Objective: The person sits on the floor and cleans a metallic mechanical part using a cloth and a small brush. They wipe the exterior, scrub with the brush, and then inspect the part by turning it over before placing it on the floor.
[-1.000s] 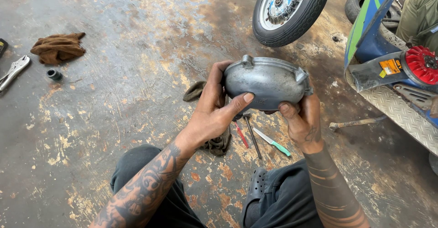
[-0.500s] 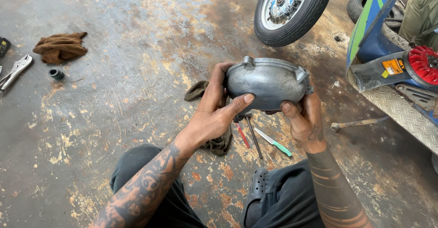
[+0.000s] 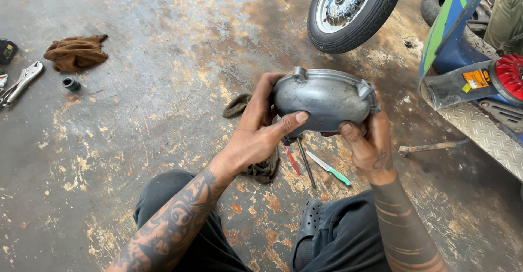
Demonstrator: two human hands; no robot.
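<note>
Grey metal cover, clamped between left hand and right hand; greasy grip risks drop onto floor

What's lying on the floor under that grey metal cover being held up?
Below the grey metal cover, a dark rag, a red-handled tool, a dark-shafted tool and a green-handled tool show. Their upper ends are hidden by cover and hands.

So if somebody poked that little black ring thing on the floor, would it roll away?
Probably not as it sits: the small black socket seems to rest on its flat end on the concrete floor. Tipped sideways, its round shape would likely roll. It looks like metal, so stiff and fairly heavy for its size.
</note>
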